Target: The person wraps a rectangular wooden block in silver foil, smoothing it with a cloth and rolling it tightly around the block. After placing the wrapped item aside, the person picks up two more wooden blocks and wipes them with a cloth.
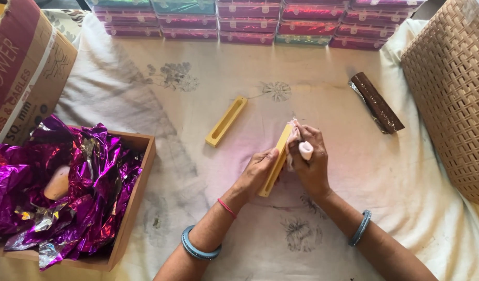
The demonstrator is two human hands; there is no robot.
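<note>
My left hand [255, 174] grips a long yellow mould [275, 162] on its side, on the cloth-covered table. My right hand [309, 161] holds a small white cloth wad [305, 150] against the mould's upper end. A second yellow mould [226, 121], open side up, lies apart to the upper left. Both wrists wear blue bangles, and the left also has a red thread.
A wooden box [140, 177] at left holds crumpled purple foil [68, 182] and a pale block. A cardboard carton [26, 67] stands at far left. A brown wrapped bar [377, 102] lies at upper right beside a woven basket [452, 88]. Stacked plastic cases [250, 21] line the far edge.
</note>
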